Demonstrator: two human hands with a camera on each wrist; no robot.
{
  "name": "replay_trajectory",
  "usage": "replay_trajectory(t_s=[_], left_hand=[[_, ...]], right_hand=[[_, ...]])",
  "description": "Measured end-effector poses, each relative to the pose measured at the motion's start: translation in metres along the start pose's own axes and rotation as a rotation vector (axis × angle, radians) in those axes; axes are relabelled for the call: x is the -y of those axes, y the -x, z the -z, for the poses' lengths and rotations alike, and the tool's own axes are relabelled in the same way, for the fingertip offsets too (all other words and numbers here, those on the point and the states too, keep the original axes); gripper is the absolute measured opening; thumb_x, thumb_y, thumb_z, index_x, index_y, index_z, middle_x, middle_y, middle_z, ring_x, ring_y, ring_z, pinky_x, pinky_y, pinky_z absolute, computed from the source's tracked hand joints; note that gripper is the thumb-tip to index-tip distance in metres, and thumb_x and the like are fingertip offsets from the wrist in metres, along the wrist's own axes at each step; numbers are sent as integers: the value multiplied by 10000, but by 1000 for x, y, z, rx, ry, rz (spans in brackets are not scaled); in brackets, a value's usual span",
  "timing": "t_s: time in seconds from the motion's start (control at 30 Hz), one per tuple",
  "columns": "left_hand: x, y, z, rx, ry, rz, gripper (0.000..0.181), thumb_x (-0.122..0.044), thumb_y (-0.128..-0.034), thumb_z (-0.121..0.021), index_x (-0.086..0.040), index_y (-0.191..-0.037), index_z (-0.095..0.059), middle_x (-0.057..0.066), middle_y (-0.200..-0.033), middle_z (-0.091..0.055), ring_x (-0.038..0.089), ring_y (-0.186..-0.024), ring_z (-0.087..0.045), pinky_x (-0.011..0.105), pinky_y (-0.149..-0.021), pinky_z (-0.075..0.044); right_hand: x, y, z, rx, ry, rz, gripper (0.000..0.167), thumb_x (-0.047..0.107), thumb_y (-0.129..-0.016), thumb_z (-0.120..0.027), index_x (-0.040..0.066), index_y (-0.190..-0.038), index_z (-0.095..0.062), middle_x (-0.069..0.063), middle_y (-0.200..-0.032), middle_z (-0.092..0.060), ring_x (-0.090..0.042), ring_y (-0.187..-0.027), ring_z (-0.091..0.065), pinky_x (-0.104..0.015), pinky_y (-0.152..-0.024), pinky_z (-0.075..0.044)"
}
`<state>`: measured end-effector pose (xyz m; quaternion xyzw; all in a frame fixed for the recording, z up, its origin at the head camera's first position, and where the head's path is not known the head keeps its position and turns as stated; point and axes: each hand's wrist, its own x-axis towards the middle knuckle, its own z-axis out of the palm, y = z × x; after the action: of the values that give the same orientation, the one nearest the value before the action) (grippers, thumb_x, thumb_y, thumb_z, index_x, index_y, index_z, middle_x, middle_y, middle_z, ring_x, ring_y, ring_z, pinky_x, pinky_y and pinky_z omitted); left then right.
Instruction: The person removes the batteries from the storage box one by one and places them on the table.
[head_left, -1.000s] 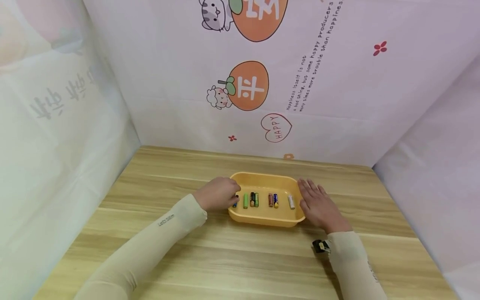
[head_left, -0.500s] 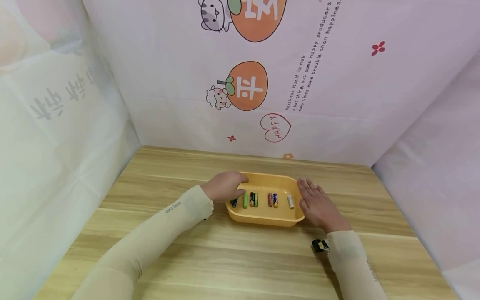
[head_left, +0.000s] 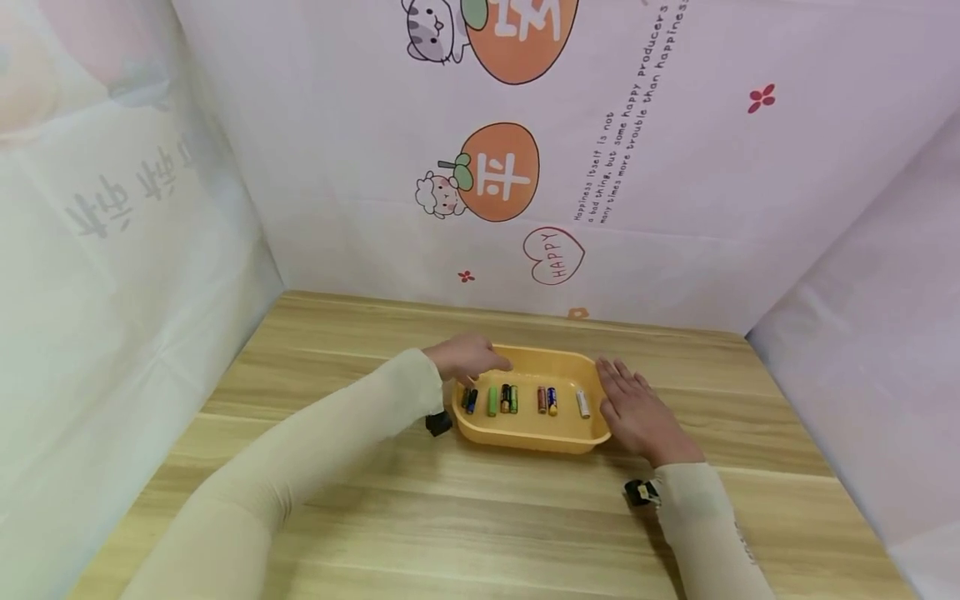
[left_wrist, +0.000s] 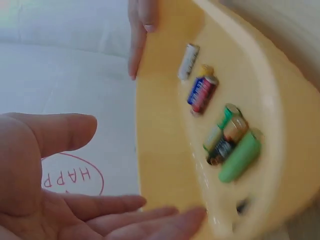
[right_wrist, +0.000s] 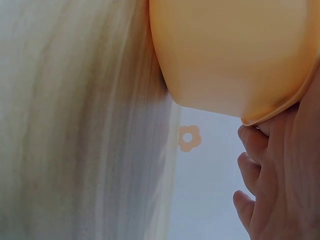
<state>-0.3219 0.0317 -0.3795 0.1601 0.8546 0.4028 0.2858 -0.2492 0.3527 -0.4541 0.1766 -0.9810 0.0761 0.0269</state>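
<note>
A yellow plastic tray (head_left: 534, 439) holds several batteries lying in a spaced row. At its left end lie a blue-and-black battery (head_left: 472, 402) and a darker one (head_left: 465, 397) beside it. Further right come a plain green battery (head_left: 492, 402), a black-and-gold one (head_left: 506, 398) touching a green-and-silver one (head_left: 513, 399), a red one (head_left: 542, 400) beside a blue-and-yellow one (head_left: 552, 402), and a white one (head_left: 582, 405). My left hand (head_left: 468, 357) hovers over the tray's far left corner, fingers extended, holding nothing. Straight fingers of my right hand (head_left: 637, 410) rest against the tray's right end.
The tray stands on a wood-grain table (head_left: 480, 517), toward its back. A printed white cloth wall (head_left: 360, 167) rises behind it, with more cloth on both sides. Small black wrist cameras (head_left: 438, 423) hang by the wrists.
My left hand has risen off the batteries at the left end and shifted right and toward the back, its fingers spreading. Those batteries now show more fully. The right hand stays put.
</note>
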Motion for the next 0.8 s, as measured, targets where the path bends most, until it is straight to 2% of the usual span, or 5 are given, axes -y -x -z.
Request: replay_trajectory(t_s=[0.1,0.23,0.53,0.7,0.8], left_hand=[[-8,1,-1,43,98,50,728,-457,-934,-619,-43,-1481,-377,168,-1530,-324,475,-1263,-432,518,-922,-501],[-15,2,-3,61,174,96,705,-467,-936,-605,-95,-1491,-382,154,-1551,-287,533,-1321,-308,603,-992,-409],[-12,2,-15,50,181,120,863,-506,-915,-604,-70,-1547,-210,161,-1582,-192,476,-1371,-256,624,-1052,-320],[-8,-1,-20,86,143,117,720,-484,-935,-576,-112,-1508,-352,134,-1571,-243,441,-1378,-272,648,-1023,-341],[-8,-2,-22,57,88,135,687,-499,-922,-585,-141,-1483,-411,111,-1546,-307,408,-1350,-337,642,-970,-402]], right_hand=[[-1,2,-1,12,-3,-8,571,242,-1057,-320,26,-1550,-127,-149,-1599,-152,-344,-1456,-104,-540,-1157,-114],[0,2,-1,13,-11,-14,568,247,-1059,-310,37,-1552,-123,-129,-1603,-142,-329,-1460,-96,-530,-1162,-104],[-3,2,2,6,-5,-21,573,243,-1057,-326,37,-1553,-125,-124,-1601,-150,-325,-1459,-107,-531,-1162,-103],[-4,3,0,-7,-6,-29,576,239,-1050,-331,44,-1554,-133,-127,-1598,-169,-330,-1455,-124,-540,-1158,-114],[-2,0,-1,-4,-9,-27,578,245,-1050,-324,59,-1558,-123,-113,-1601,-163,-319,-1458,-119,-532,-1161,-109]])
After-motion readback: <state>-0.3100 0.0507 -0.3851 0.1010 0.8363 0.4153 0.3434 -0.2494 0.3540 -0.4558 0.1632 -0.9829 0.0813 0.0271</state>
